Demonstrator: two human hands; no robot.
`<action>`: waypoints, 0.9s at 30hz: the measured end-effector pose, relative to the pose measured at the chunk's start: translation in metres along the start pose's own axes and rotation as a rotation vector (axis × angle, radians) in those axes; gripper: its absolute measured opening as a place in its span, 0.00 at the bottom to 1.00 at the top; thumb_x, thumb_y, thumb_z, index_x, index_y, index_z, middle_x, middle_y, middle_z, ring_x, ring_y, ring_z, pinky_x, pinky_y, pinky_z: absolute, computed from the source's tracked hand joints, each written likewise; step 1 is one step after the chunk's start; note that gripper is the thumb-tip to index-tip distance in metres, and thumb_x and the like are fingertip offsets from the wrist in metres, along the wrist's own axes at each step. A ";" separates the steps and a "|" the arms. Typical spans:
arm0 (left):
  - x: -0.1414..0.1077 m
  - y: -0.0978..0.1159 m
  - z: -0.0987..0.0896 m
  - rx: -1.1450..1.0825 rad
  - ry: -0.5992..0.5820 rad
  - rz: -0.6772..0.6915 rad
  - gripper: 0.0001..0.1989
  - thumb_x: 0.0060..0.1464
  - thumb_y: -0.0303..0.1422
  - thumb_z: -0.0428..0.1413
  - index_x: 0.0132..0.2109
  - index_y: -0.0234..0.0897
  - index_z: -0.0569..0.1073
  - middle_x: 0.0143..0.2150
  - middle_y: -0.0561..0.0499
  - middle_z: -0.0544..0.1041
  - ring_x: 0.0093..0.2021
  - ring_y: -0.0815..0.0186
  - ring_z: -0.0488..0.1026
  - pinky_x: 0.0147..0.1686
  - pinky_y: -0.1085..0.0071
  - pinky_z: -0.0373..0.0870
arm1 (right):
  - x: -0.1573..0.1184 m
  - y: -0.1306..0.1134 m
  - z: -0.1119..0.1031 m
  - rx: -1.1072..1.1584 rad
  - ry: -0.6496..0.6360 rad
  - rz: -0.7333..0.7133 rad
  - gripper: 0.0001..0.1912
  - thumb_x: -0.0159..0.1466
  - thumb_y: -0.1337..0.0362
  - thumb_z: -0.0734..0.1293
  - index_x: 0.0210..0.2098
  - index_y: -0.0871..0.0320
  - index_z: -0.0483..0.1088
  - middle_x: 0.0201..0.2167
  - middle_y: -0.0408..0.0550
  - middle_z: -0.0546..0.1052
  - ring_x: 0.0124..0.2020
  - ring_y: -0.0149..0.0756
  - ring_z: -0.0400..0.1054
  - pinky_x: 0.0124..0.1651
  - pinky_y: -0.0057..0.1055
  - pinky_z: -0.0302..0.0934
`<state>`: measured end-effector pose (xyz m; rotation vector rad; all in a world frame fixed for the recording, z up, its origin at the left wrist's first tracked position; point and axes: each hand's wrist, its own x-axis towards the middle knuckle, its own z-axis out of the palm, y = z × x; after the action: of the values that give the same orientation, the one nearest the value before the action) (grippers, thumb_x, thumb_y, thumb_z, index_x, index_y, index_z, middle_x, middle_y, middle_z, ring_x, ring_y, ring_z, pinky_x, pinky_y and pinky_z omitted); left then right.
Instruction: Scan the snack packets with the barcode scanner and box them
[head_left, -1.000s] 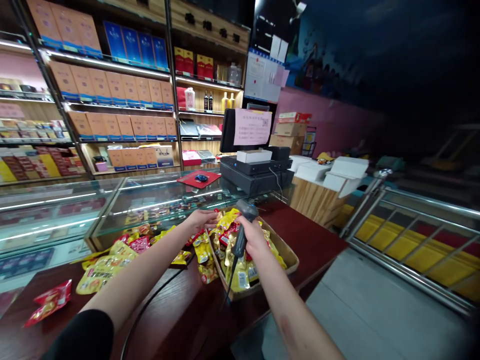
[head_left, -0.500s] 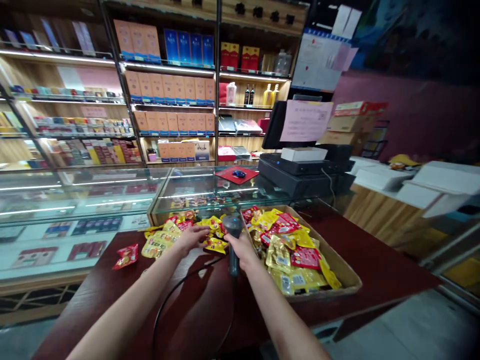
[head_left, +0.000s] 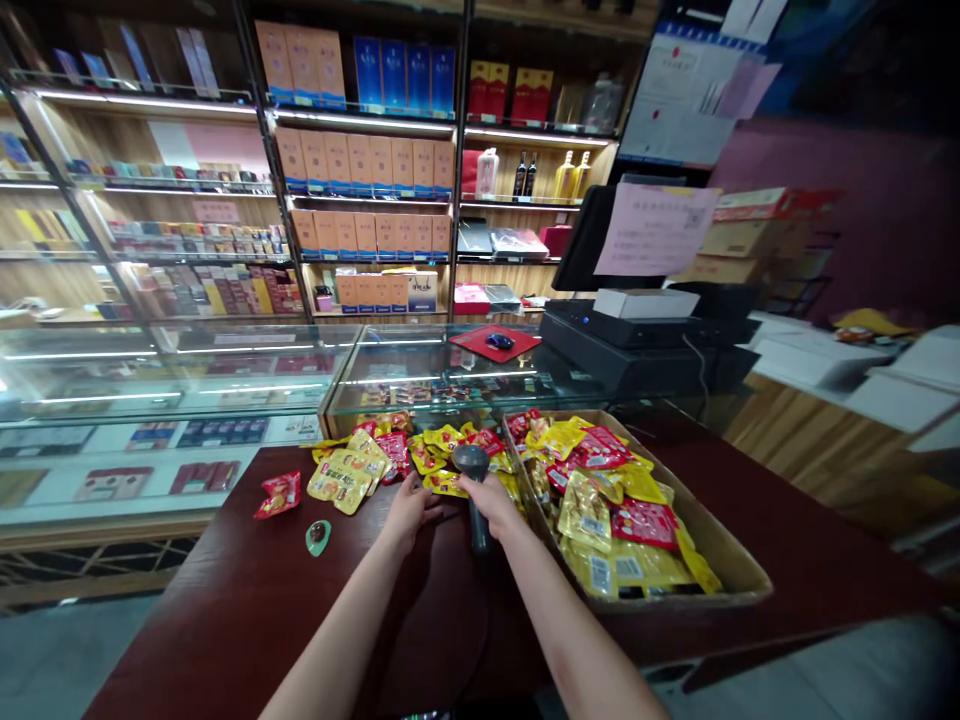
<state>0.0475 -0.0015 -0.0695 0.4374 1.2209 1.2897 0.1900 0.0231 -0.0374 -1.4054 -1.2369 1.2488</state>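
Head view: the dark hand scanner [head_left: 478, 528] is above the brown-red table [head_left: 225, 600], between the small heap of snack packets [head_left: 442, 440] and the person. Its long axis runs nearly up and down in the picture, leaning a little. The rounded head points away from the person, towards the packets and the glass case [head_left: 420, 398] — the handle comes back towards the body. I cannot tell where its reading window faces.

The right hand [head_left: 493, 503] is closed around the handle, with the thumb lying across the upper part. The left hand [head_left: 407, 515] is just beside, its fingers loosely spread and bent; whether they touch the table, I cannot tell.

To the right of the scanner stands a cardboard tray [head_left: 733, 562], filled with yellow, gold and red packets. To the left, pale yellow flat packets [head_left: 347, 478] lie at the edge of the heap, and further out one red packet [head_left: 277, 494] and one green-edged oval piece [head_left: 318, 537] lie apart.

Behind, on the glass, a mouse [head_left: 500, 341] rests upon a red mat [head_left: 470, 346] — a monitor [head_left: 581, 245] with a pink sheet [head_left: 654, 228] stands to its right.
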 end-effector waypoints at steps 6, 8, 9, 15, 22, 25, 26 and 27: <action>-0.001 -0.001 -0.003 -0.032 0.092 0.050 0.34 0.52 0.24 0.57 0.64 0.40 0.56 0.39 0.46 0.76 0.35 0.67 0.77 0.39 0.70 0.74 | -0.004 0.001 0.003 -0.056 -0.039 -0.021 0.12 0.45 0.61 0.70 0.28 0.61 0.74 0.24 0.45 0.76 0.30 0.38 0.69 0.34 0.31 0.60; -0.006 0.002 -0.004 -0.052 0.068 0.106 0.33 0.51 0.21 0.58 0.63 0.39 0.58 0.36 0.48 0.75 0.34 0.68 0.77 0.39 0.70 0.74 | -0.005 0.001 0.005 -0.045 -0.049 -0.019 0.11 0.45 0.62 0.70 0.28 0.61 0.74 0.24 0.44 0.76 0.28 0.36 0.69 0.33 0.30 0.60; -0.008 0.004 -0.004 -0.066 0.048 0.128 0.33 0.50 0.19 0.58 0.62 0.38 0.60 0.36 0.49 0.75 0.34 0.69 0.77 0.39 0.70 0.74 | -0.005 0.001 0.007 -0.036 -0.058 -0.018 0.11 0.45 0.63 0.70 0.28 0.61 0.74 0.23 0.44 0.76 0.27 0.35 0.68 0.32 0.30 0.60; -0.018 0.014 -0.008 0.119 0.025 0.180 0.32 0.46 0.22 0.62 0.59 0.35 0.66 0.37 0.49 0.75 0.27 0.70 0.75 0.31 0.72 0.73 | -0.010 -0.002 0.016 0.182 -0.251 0.079 0.12 0.45 0.65 0.71 0.31 0.61 0.73 0.24 0.43 0.76 0.25 0.33 0.69 0.31 0.30 0.64; -0.011 0.021 -0.025 0.407 -0.137 0.267 0.18 0.46 0.36 0.64 0.44 0.34 0.76 0.40 0.44 0.79 0.40 0.62 0.76 0.38 0.73 0.71 | -0.015 -0.015 0.013 0.474 -0.417 0.250 0.13 0.48 0.67 0.72 0.34 0.62 0.72 0.25 0.49 0.79 0.27 0.38 0.75 0.33 0.34 0.70; -0.015 0.032 -0.030 0.311 -0.263 0.201 0.18 0.44 0.37 0.66 0.41 0.33 0.73 0.40 0.43 0.78 0.38 0.62 0.76 0.37 0.70 0.73 | -0.015 -0.021 0.011 0.487 -0.439 0.259 0.12 0.51 0.68 0.70 0.36 0.62 0.72 0.26 0.50 0.79 0.26 0.38 0.76 0.33 0.35 0.71; -0.017 0.037 -0.032 0.296 -0.300 0.167 0.19 0.42 0.37 0.66 0.40 0.33 0.73 0.39 0.44 0.78 0.37 0.62 0.76 0.35 0.69 0.74 | -0.015 -0.022 0.010 0.492 -0.437 0.261 0.13 0.51 0.69 0.70 0.37 0.62 0.71 0.26 0.50 0.79 0.26 0.38 0.76 0.33 0.35 0.71; -0.018 0.042 -0.034 0.298 -0.330 0.134 0.19 0.41 0.37 0.67 0.39 0.33 0.72 0.38 0.44 0.77 0.37 0.62 0.76 0.34 0.68 0.74 | -0.015 -0.024 0.010 0.501 -0.427 0.265 0.13 0.52 0.70 0.69 0.38 0.62 0.71 0.26 0.50 0.80 0.26 0.38 0.76 0.33 0.35 0.72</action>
<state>0.0015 -0.0174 -0.0399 0.9236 1.1174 1.0946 0.1770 0.0114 -0.0133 -0.9792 -0.9205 1.9593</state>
